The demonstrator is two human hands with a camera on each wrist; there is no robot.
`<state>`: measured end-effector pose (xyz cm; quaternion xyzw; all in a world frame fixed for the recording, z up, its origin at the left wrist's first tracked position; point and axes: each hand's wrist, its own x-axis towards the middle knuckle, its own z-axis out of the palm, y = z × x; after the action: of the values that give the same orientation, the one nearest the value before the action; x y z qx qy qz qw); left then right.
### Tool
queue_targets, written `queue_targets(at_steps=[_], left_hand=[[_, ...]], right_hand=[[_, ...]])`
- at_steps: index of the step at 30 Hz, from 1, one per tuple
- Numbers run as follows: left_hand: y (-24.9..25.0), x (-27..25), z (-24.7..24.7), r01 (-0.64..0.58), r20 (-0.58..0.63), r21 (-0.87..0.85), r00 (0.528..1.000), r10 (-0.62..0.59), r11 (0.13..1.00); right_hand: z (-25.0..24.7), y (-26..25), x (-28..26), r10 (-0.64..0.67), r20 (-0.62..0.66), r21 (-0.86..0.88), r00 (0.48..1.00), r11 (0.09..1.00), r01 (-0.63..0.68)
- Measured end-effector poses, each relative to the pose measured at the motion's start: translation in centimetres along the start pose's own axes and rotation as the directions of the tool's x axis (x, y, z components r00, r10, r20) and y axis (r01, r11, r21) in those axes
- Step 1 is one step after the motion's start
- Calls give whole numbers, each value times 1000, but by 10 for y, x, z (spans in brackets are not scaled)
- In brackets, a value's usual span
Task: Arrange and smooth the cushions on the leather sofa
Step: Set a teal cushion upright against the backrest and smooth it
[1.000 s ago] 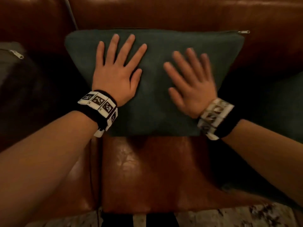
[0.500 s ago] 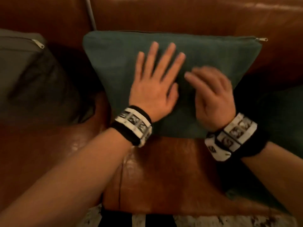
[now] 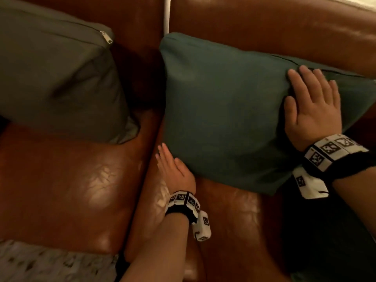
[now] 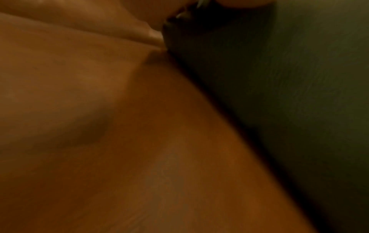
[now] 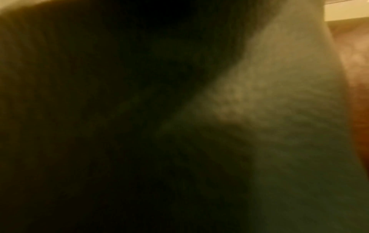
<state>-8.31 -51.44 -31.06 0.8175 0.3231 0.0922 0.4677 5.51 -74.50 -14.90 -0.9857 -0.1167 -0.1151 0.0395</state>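
Left hand (image 3: 175,173) moved to teal cushion's (image 3: 223,115) lower edge — both grips flat, right hand (image 3: 313,110) pressing.

leather sofa (image 3: 71,186), teal cushion (image 3: 223,119), olive cushion (image 3: 57,78)

Glossy leather, matt cloth.
The brown leather sofa (image 3: 67,184) is smooth and shiny, with fine creases catching the light on its seat pads. The dark teal square fabric cushion (image 3: 223,110) is matt woven cloth, its weave showing faintly in the wrist views. The olive-grey fabric cushion (image 3: 57,74) is matt too, slightly rumpled, with a small bright metal zip pull (image 3: 107,38).
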Motion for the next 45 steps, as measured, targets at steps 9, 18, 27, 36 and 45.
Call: queue_targets(at_steps=[9, 18, 27, 36, 45], left_hand=[[19, 57, -44, 371, 362, 67, 856, -369, 926], [208, 143, -66, 23, 12, 102, 1000, -25, 994], [207, 140, -60, 91, -66, 179, 995, -80, 980], [283, 26, -26, -766, 248, 165, 641, 726, 621], [354, -29, 128, -898, 848, 414, 440, 296, 149]], right_hand=[[-28, -5, -4, 86, 125, -8, 988, 996, -86], [-5, -138, 38, -294, 68, 43, 953, 956, 292], [15, 16, -49, 482, 17, 156, 876, 864, -479], [35, 9, -99, 797, 223, 824, 562, 154, -546], [33, 18, -84, 607, 239, 819, 758, 292, -493]])
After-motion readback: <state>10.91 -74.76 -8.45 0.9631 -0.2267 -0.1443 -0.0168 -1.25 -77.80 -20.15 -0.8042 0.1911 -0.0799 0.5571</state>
